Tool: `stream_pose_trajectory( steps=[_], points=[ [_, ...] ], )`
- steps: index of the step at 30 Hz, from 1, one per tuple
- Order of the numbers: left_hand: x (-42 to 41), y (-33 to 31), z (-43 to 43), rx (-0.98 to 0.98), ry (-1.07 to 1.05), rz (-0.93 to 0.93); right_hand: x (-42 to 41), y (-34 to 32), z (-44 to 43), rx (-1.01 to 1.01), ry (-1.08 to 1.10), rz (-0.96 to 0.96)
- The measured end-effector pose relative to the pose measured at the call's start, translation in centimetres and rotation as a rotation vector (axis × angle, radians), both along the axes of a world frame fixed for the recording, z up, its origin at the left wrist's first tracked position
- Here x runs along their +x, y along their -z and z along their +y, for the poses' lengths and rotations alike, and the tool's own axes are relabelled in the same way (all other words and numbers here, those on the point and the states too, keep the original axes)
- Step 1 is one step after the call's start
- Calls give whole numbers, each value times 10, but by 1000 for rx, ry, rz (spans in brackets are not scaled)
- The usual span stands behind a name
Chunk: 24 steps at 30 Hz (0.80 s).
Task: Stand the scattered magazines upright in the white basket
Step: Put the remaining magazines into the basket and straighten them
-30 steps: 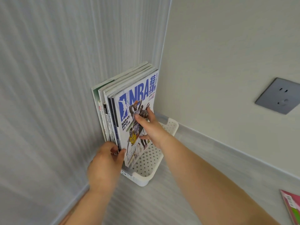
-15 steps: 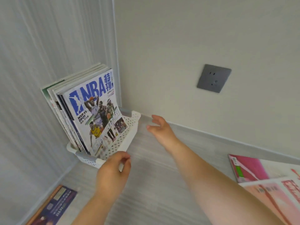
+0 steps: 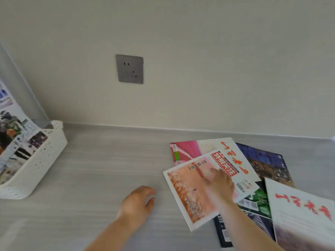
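The white perforated basket (image 3: 41,158) stands at the far left with magazines (image 3: 12,140) leaning upright in it, cut off by the frame edge. Several magazines lie scattered flat on the right. On top is one with an orange-pink cover (image 3: 190,192). My right hand (image 3: 220,185) rests flat on it, fingers spread, not gripping. A white magazine with red characters (image 3: 233,158) lies under it, a pink one (image 3: 184,151) behind, a dark blue one (image 3: 266,163) to the right. My left hand (image 3: 137,203) hovers over the surface left of the pile, fingers loosely curled and empty.
The grey wood-grain surface (image 3: 101,169) runs between basket and pile. A beige wall with a grey power socket (image 3: 129,69) stands behind. Another white magazine with red characters (image 3: 301,212) lies at the right edge, over green (image 3: 257,200) and black ones.
My view has swung right from the basket to the scattered pile. My right hand has left the basket's magazines and come down on the orange-pink magazine. My left hand followed.
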State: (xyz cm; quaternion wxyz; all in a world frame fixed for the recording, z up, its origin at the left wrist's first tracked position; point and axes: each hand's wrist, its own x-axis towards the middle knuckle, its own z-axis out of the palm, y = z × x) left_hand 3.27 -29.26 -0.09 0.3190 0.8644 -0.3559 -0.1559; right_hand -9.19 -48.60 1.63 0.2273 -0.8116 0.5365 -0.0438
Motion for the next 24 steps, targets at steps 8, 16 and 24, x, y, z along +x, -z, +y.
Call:
stream_pose_trajectory(
  steps=[8,16,24],
  points=[
    [-25,8,-89,146,33,-49,-73,41,-31,-74,-170,208],
    [-21,6,-131,349,96,-109,-77,53,-36,-95,-198,219],
    [-14,-11,-134,525,107,-80,-81,49,-39,-77,-254,220]
  ],
)
